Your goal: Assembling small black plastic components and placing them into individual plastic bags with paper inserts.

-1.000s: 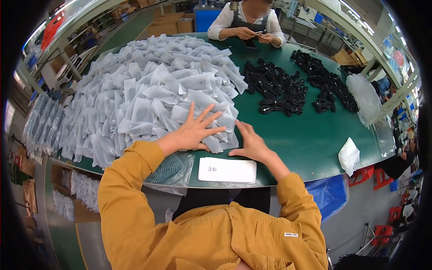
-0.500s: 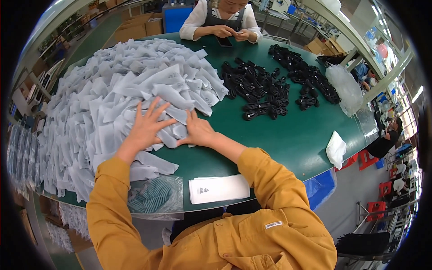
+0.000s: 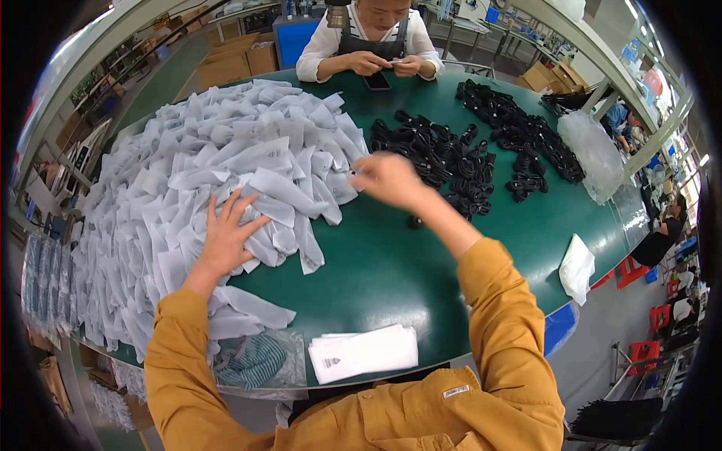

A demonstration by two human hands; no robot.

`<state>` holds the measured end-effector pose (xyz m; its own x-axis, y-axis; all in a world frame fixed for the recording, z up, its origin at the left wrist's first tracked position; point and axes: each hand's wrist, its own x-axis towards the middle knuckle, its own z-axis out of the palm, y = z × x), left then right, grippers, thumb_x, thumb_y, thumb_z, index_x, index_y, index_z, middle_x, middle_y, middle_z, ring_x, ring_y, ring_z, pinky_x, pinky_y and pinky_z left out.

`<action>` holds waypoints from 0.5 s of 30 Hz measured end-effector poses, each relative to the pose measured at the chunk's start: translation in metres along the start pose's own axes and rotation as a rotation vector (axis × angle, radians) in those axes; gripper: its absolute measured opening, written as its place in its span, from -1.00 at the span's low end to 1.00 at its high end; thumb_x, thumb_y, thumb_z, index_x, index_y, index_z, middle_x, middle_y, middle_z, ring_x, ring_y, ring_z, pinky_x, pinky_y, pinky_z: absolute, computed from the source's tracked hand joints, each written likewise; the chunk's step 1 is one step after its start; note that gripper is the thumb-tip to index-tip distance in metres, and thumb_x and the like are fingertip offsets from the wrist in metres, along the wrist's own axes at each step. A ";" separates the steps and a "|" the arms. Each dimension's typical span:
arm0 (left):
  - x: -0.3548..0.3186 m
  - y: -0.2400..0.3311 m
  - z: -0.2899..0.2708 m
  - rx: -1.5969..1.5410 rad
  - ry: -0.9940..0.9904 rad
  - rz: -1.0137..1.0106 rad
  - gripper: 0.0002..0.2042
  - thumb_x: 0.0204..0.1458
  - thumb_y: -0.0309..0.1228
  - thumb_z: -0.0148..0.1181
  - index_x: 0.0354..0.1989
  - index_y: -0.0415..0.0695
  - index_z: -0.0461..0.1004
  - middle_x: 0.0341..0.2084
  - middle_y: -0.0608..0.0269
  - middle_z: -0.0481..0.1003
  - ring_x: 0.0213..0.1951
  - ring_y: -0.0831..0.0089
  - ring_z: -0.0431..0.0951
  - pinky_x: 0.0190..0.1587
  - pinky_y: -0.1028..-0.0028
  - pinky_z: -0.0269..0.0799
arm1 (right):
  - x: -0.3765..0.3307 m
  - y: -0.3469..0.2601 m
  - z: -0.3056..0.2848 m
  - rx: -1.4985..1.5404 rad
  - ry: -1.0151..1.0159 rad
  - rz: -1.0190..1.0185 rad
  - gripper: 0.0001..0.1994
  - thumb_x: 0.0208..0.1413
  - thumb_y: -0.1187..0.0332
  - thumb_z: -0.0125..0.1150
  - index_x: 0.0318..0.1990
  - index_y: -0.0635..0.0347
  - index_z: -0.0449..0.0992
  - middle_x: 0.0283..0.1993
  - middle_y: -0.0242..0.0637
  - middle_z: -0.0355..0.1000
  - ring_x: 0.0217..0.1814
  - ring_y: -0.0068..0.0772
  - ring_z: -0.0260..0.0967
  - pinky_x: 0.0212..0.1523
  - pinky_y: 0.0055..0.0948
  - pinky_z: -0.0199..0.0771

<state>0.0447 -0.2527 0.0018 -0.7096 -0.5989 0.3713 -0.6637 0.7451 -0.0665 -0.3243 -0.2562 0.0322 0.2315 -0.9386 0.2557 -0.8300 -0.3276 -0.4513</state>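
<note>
A big heap of translucent whitish pouches (image 3: 150, 195) covers the left of the table. My left hand (image 3: 228, 237) lies on the heap's near right side, its fingers spread over the pouches. At the heap's right edge is my right hand (image 3: 387, 179), raised near the outermost pouches. Its fingers look bent but are smeared by motion, and whether anything is in them does not show. Just beyond that hand lie bundled black cables (image 3: 429, 150). A stack of white printed paper envelopes or cards (image 3: 365, 355) rests at the table's near edge.
The green table (image 3: 361, 278) curves around me. A clear bag with striped cloth (image 3: 259, 361) sits at the near edge. More cable bundles (image 3: 519, 135), a clear plastic bag (image 3: 594, 154) and a white crumpled piece (image 3: 577, 269) lie right. A co-worker (image 3: 368, 45) sits opposite, above a phone (image 3: 377, 81).
My right hand has left the pouches beside my left hand and moved far and right to the heap's edge. My left hand stays on the heap, and pouches near it have shifted.
</note>
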 end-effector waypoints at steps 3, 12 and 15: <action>0.006 0.002 0.001 0.001 -0.008 0.006 -0.37 -0.48 -0.34 0.46 -0.02 0.24 0.55 0.28 0.29 0.22 0.40 0.08 0.05 0.34 -0.29 -0.21 | 0.021 0.093 -0.025 -0.393 0.273 0.098 -0.42 -0.06 -0.20 0.30 0.07 -0.13 0.55 0.09 -0.06 0.41 0.13 0.01 0.36 0.04 -0.02 0.40; 0.009 0.005 0.005 0.014 -0.035 -0.018 -0.43 -0.47 -0.32 0.41 -0.08 0.24 0.58 0.24 0.23 0.24 0.36 0.04 0.11 0.34 -0.28 -0.24 | 0.090 0.177 -0.015 -0.476 -0.018 0.573 -0.19 -0.20 -0.58 0.05 0.21 -0.47 0.45 0.37 -0.10 0.16 0.37 0.14 0.12 0.28 0.30 0.06; 0.007 0.004 0.006 0.023 -0.047 -0.017 -0.44 -0.47 -0.30 0.41 -0.08 0.23 0.59 0.24 0.22 0.25 0.36 0.05 0.12 0.35 -0.28 -0.24 | 0.098 0.170 -0.012 -0.438 -0.117 0.553 -0.19 -0.22 -0.59 0.05 0.17 -0.45 0.49 0.38 -0.13 0.15 0.38 0.14 0.10 0.29 0.29 0.04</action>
<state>0.0356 -0.2564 -0.0016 -0.7083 -0.6248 0.3286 -0.6804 0.7283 -0.0817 -0.4490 -0.4026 -0.0093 -0.2495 -0.9682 -0.0159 -0.9634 0.2499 -0.0971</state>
